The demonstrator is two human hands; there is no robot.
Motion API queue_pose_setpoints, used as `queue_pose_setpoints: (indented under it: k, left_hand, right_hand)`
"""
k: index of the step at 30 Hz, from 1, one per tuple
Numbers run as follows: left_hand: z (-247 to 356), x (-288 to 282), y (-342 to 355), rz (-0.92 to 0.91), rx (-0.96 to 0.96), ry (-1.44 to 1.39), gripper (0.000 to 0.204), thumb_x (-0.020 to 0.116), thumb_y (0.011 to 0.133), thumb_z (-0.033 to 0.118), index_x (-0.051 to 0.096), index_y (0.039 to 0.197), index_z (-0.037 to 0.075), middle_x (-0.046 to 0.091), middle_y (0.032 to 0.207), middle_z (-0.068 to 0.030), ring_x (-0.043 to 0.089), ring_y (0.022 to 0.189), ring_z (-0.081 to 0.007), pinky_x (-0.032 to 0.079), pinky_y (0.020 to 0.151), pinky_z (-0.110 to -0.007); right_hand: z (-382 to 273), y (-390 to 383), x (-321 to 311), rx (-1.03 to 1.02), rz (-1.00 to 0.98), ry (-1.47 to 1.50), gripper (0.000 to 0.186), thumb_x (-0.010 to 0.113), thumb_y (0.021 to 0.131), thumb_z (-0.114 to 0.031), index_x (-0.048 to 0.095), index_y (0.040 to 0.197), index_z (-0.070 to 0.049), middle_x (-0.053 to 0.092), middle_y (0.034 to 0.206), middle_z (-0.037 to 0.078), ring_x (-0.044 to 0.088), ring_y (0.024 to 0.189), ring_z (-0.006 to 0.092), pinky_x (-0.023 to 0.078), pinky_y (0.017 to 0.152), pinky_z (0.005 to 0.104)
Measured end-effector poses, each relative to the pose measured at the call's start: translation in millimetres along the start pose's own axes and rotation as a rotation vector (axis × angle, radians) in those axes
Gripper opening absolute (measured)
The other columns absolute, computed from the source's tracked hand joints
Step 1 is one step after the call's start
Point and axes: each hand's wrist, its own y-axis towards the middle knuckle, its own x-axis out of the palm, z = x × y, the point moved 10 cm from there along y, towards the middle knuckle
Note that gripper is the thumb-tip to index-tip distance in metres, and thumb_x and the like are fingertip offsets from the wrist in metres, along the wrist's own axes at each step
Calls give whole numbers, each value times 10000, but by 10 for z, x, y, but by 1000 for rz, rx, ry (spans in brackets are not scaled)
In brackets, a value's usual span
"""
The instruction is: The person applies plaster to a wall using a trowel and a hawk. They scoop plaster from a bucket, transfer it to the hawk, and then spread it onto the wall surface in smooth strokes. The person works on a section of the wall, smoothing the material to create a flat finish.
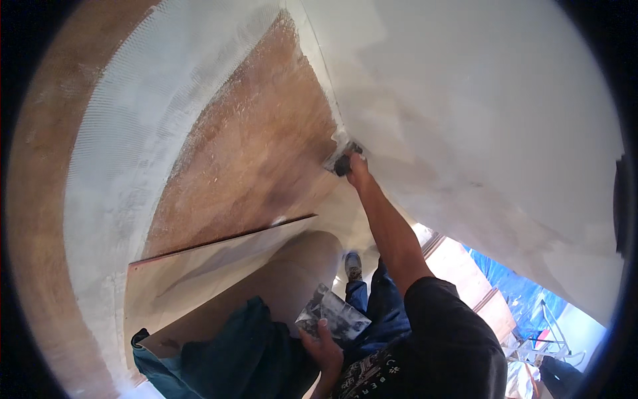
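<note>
My right hand (358, 167) reaches up and is closed round the dark handle of a trowel (343, 163). Its blade lies against the seam where the brown panel (246, 133) meets the smooth off-white surface (478, 100). Whitish filler smears the seam beside the blade. Low in front of my body, my left hand (323, 346) grips the edge of a flat metal plate (334, 315), with the thumb on top. White and dark smears cover the plate.
A broad band of combed white filler (119, 139) curves down the panel's left. Below stands a pale board (219, 256) beside a tan curved surface (279, 272) with dark green cloth (246, 346) over it. A blue sheet (518, 286), wooden boards (465, 272) and a ladder-like metal frame (548, 336) are lower right.
</note>
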Motion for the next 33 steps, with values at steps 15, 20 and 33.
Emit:
queue_pose_setpoints:
  k: [15, 20, 33]
  left_hand:
    - [83, 177, -1, -84, 57, -111, 618, 574, 993, 164, 269, 1495, -27, 449, 1408, -202, 483, 1235, -280, 398, 1058, -386]
    - [291, 271, -6, -28, 82, -107, 513, 548, 992, 124, 343, 1429, -48, 508, 1353, -185, 516, 1203, -238, 396, 1048, -359]
    - [-184, 131, 17, 96, -75, -237, 576, 525, 983, 94, 267, 1480, -39, 441, 1424, -201, 485, 1257, -255, 357, 1097, -374]
  right_hand:
    - [-783, -974, 866, -61, -113, -37, 284, 683, 885, -94, 606, 1153, -45, 659, 1080, 75, 652, 971, 217, 541, 839, 379]
    - [-476, -955, 403, -72, -135, -9, 317, 682, 901, -92, 583, 1195, -27, 650, 1096, 72, 645, 995, 220, 528, 881, 375]
    - [369, -231, -350, -334, 306, -317, 451, 666, 880, -190, 550, 1261, 23, 626, 1180, 145, 595, 1088, 257, 458, 958, 378]
